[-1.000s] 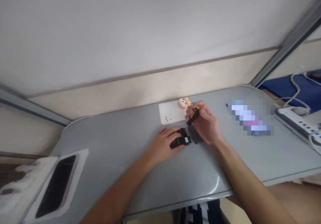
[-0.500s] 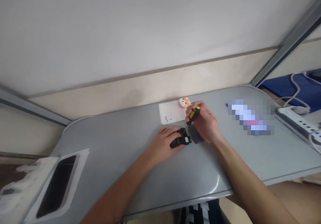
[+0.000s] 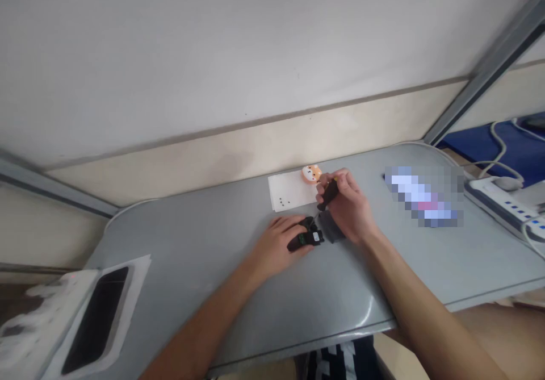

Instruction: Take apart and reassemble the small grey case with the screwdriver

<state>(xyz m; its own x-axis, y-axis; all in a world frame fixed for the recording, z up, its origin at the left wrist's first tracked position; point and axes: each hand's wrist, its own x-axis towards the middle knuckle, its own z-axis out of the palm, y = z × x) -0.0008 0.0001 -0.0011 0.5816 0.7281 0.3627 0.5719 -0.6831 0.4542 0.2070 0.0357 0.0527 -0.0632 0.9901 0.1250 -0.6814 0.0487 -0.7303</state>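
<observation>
My left hand point(image 3: 281, 241) is wrapped round an opened black mouse-like device point(image 3: 310, 238) on the table, pinning it down. Traces of green and a small white label show on its exposed inside. In my right hand point(image 3: 349, 207) is a screwdriver point(image 3: 327, 194) with a dark handle, gripped by the fingers and tilted. Its thin shaft points down and left into the device; the tip is hidden. A dark flat piece point(image 3: 332, 228) lies just right of the device, partly under my right hand. Several tiny dark screws point(image 3: 281, 202) rest on a white sheet of paper point(image 3: 293, 190) behind.
An orange-and-white animal-faced item point(image 3: 311, 174) sits at the paper's back edge. At right are a blurred-out object point(image 3: 426, 195) and a white power strip point(image 3: 502, 204) with cables. A black phone point(image 3: 97, 320) lies at left, beside white plugs. A wall closes off the back.
The screwdriver has turned in my right fingers: its yellow markings have mostly rolled out of sight. My left hand and the device stay in place. The camera view has shifted slightly.
</observation>
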